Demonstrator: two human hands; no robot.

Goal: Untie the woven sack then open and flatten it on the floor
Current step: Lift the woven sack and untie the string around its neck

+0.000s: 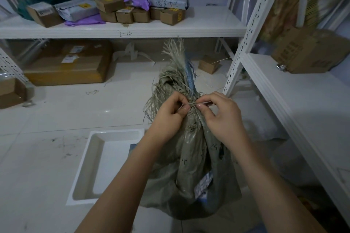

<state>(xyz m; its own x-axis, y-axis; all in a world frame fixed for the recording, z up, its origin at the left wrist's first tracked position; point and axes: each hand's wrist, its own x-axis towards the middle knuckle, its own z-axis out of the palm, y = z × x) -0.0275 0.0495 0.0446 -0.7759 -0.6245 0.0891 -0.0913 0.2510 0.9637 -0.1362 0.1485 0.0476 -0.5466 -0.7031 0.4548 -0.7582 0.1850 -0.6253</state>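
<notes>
Nearest, two bare forearms reach forward and meet at the neck of a woven sack (189, 166) standing on the pale tiled floor (47, 157). The sack is dull grey-green, a plastic weave with a slight sheen, creased in long vertical folds, with handwritten marks and a blue-and-white label low on its right side. Its long axis runs upright, bulging at the base and narrowing to a gathered neck that points up and away from the person.

The left hand (168, 117) and the right hand (219, 115) sit close together at that neck, each pinching a thin strand of the tie (192, 104) between thumb and fingertip, so both are clamped on the string where it binds the cloth. Above the knot the mouth bursts into a frayed plume (175, 53) of loose straw-like fibres, with a blue woven strip along its right edge.

Just left of the sack, a shallow white tray (94, 166), rectangular with rounded inner corners, lies flat on the tiles.

Further off, a large flat cardboard box (68, 64) rests on the floor under a white metal shelf (170, 28) marked "2-4". On that shelf sit small brown cartons (140, 14), grey and purple mailer bags. To the right, a perforated white upright (246, 34) carries another shelf bearing a crumpled carton (310, 51).
</notes>
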